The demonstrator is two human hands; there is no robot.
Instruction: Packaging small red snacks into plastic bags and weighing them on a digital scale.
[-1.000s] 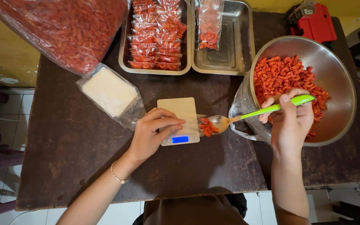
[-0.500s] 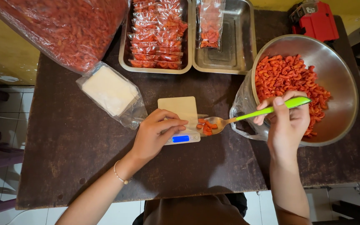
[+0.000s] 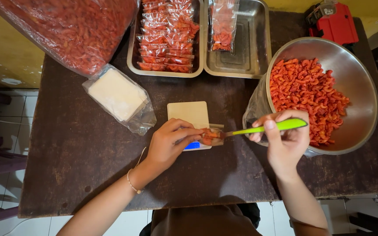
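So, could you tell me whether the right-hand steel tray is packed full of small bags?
No, the right-hand steel tray holds one bag.

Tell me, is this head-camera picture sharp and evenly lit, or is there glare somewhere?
Head view: mostly sharp; soft glare on the round steel bowl and the empty steel tray; both hands cast faint shadows on the dark wooden table; straight edges bow slightly towards the corners.

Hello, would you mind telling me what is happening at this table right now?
A person is portioning red macaroni-shaped snacks. The right hand holds a green-handled spoon loaded with snacks over a small scale, where the left hand steadies what looks like a small clear bag. A steel bowl of snacks sits to the right; filled packets lie in a metal tray behind.
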